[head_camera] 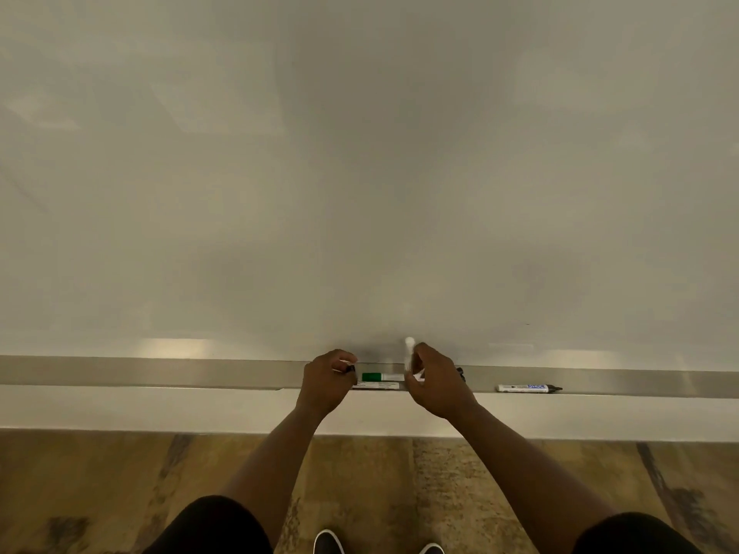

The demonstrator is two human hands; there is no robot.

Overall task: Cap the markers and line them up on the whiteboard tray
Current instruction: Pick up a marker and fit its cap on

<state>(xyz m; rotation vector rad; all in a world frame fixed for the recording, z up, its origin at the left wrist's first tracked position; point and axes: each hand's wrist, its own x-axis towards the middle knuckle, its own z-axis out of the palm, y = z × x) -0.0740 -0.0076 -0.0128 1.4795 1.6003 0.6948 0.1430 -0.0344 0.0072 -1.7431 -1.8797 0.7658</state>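
My right hand (434,379) holds a white marker barrel (409,351) nearly upright over the metal whiteboard tray (200,371); the barrel is blurred. My left hand (326,379) is closed around a small black cap (350,369), just left of the barrel. Between my hands a green-capped marker (380,377) lies flat on the tray, with another marker (376,387) in front of it at the tray's lip. A black-capped marker with a blue label (528,388) rests on the tray to the right. A small black piece (460,373) shows behind my right hand.
The blank whiteboard (360,173) fills the upper view. Below the tray runs a white ledge (160,407), then wooden flooring (100,485). My shoes (328,543) stand close to the wall.
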